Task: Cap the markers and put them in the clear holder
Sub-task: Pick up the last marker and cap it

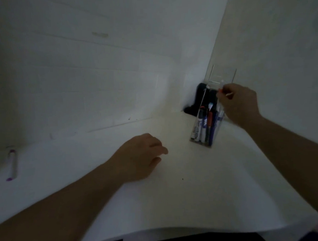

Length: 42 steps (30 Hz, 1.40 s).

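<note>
A tall clear holder (pixel 212 85) stands on the white table near the far right corner, with several capped markers (pixel 203 126) upright inside it. My right hand (pixel 239 104) is at the holder's upper right edge and pinches a thin marker (pixel 224 92) with an orange-red tip over the opening. My left hand (pixel 143 155) rests low over the table's middle, fingers loosely curled, holding nothing. A purple-capped marker (pixel 11 165) lies flat on the table at the far left.
A dark object (pixel 199 100) sits in the corner behind the holder. White walls close the table in at the back and right. The table's front edge (pixel 159 231) curves across the bottom.
</note>
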Each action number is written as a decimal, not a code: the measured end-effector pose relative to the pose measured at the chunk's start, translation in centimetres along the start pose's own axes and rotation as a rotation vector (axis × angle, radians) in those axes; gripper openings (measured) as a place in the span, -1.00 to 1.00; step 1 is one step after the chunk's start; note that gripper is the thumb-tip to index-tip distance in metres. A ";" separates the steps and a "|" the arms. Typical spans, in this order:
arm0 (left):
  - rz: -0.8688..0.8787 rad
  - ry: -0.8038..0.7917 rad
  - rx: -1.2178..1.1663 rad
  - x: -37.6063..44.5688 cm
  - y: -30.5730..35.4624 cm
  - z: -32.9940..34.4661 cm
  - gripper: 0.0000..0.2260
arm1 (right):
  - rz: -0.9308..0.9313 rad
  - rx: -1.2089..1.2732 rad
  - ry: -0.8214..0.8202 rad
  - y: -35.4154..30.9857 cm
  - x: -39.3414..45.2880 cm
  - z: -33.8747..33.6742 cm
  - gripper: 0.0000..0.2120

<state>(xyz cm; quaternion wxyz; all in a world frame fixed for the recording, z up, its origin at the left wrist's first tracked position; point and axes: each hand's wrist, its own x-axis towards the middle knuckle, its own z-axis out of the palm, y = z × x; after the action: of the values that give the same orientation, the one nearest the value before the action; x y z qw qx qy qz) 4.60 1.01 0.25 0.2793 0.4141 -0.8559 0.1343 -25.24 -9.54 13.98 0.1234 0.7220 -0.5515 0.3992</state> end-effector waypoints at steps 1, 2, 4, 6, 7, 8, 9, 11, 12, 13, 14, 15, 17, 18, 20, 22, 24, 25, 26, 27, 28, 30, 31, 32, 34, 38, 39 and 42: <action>0.048 -0.026 0.029 0.2 0.4 0.2 -0.76 | 0.004 -0.025 -0.032 0.4 -0.2 0.5 -0.87; 0.089 -0.037 0.056 0.3 0.8 0.4 -0.77 | 0.022 -0.004 -0.054 0.6 -0.5 0.9 -0.82; 0.138 -0.036 0.078 0.5 1.2 0.6 -0.78 | 0.076 0.068 -0.094 0.9 -1.0 1.6 -0.64; 0.141 -0.019 0.072 0.4 1.1 0.6 -0.79 | 0.103 0.015 -0.146 1.2 -1.4 2.2 -0.61; 0.128 -0.015 0.065 0.3 1.0 0.5 -0.79 | 0.091 -0.041 -0.167 1.4 -1.6 2.4 -0.65; 0.113 -0.012 0.060 0.1 0.8 0.5 -0.79 | 0.080 -0.102 -0.186 1.3 -1.8 2.5 -0.69; 0.104 -0.007 0.058 0.1 0.7 0.4 -0.78 | 0.057 -0.155 -0.205 1.4 -1.8 2.6 -0.70; 0.101 -0.012 0.056 0.1 0.7 0.5 -0.78 | 0.047 -0.207 -0.266 1.7 -2.1 3.0 -0.66; 0.104 -0.016 0.056 0.1 0.7 0.5 -0.77 | 0.059 -0.207 -0.295 1.6 -2.2 3.0 -0.64; 0.107 -0.017 0.056 0.1 0.7 0.5 -0.77 | 0.073 -0.190 -0.315 1.7 -2.3 3.1 -0.62; 0.110 -0.017 0.057 0.1 0.6 0.6 -0.76 | 0.096 -0.155 -0.328 1.6 -2.4 3.1 -0.60; 0.113 -0.019 0.060 0.1 0.6 0.6 -0.76 | 0.124 -0.097 -0.334 1.6 -2.4 3.1 -0.59; 0.128 -0.023 0.066 0.1 0.4 0.7 -0.75 | 0.233 0.079 -0.314 1.2 -2.4 3.0 -0.59; 0.149 -0.019 0.072 0.2 0.5 0.7 -0.75 | 0.288 0.144 -0.270 1.0 -2.4 3.0 -0.58; 0.204 0.003 0.097 0.3 0.5 0.3 -0.74 | 0.295 0.143 -0.094 0.6 -2.5 3.1 -0.55; 0.209 0.061 0.103 0.4 0.2 -1.1 -0.75 | 0.169 0.112 0.082 -0.6 -3.1 3.4 -0.55; 0.136 0.129 0.076 0.6 -1.0 -3.4 -0.77 | 0.009 0.187 0.118 -3.2 -4.2 4.8 -0.61; 0.075 0.149 0.075 0.5 -1.9 -4.8 -0.78 | -0.071 0.234 0.078 -5.0 -4.9 5.8 -0.63; -0.006 0.157 0.089 0.2 -3.1 -6.1 -0.77 | -0.135 0.284 0.018 -6.9 -5.8 7.1 -0.63; -0.096 0.161 0.107 -0.4 -4.4 -7.5 -0.74 | -0.194 0.337 -0.049 -8.9 -6.7 8.6 -0.64; -0.195 0.168 0.121 -1.4 -5.8 -8.7 -0.69 | -0.253 0.381 -0.115 -11.1 -7.6 10.0 -0.65; -0.394 0.208 0.173 -4.4 -8.5 -11.1 -0.54 | -0.403 0.451 -0.227 -15.6 -9.6 12.7 -0.70; -0.506 0.227 0.209 -6.1 -9.7 -12.2 -0.49 | -0.478 0.484 -0.282 -17.9 -10.7 13.7 -0.72; -0.630 0.232 0.235 -7.8 -10.6 -13.3 -0.46 | -0.529 0.522 -0.349 -20.3 -11.6 14.4 -0.74; -0.885 0.237 0.236 -10.9 -12.0 -15.2 -0.49 | -0.586 0.589 -0.508 -25.0 -13.2 15.5 -0.77; -1.196 0.268 0.312 -14.7 -13.0 -15.7 -0.82 | -0.719 0.565 -0.743 -33.4 -16.3 16.7 -0.60; -1.218 0.290 0.298 -15.3 -13.1 -15.5 -0.79 | -0.757 0.498 -0.764 -34.9 -17.0 16.6 -0.58; -1.256 0.237 0.342 -16.3 -13.7 -15.5 -0.67 | -0.778 0.331 -0.756 -36.8 -17.8 16.5 -0.59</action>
<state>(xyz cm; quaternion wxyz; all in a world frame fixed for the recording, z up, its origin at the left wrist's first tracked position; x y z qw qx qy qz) 29.14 9.98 3.11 0.3271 0.8555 -0.3816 0.1244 13.61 5.99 0.19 -0.0597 0.9744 -0.1808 0.1191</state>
